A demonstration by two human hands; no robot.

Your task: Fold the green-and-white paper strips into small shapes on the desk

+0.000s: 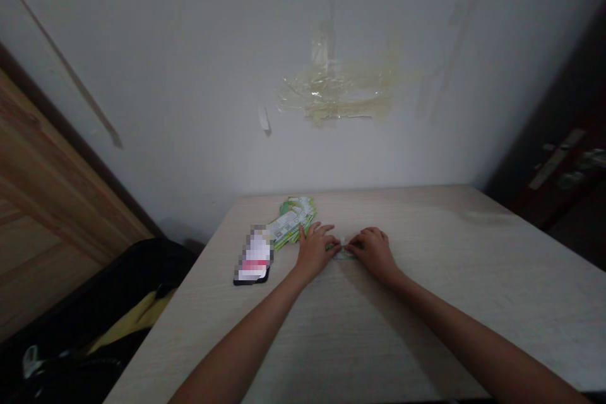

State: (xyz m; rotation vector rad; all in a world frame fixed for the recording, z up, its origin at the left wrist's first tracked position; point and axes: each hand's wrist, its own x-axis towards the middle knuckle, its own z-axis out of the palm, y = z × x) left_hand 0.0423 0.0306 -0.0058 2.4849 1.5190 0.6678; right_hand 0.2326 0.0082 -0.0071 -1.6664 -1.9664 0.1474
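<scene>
Over the middle of the table, my left hand (314, 250) has its thumb and index finger closed in a pinch, the other fingers spread. My right hand (376, 251) pinches from the opposite side, its fingers curled. Between the two sets of fingertips is a small, thin, pale green-and-white piece (341, 255), partly covered by the fingers; its kind is too small to make out. Just left of my left hand lies a fanned pile of green-and-white printed packets (290, 225), overlapping one another.
A phone (253, 259) with a lit, blurred screen lies at the left of the pale wooden table (473, 303). The wall (213, 76) behind carries torn clear tape (338, 91). A black bag-like item with yellow cloth (132, 322) is below the left edge. A dark door stands right.
</scene>
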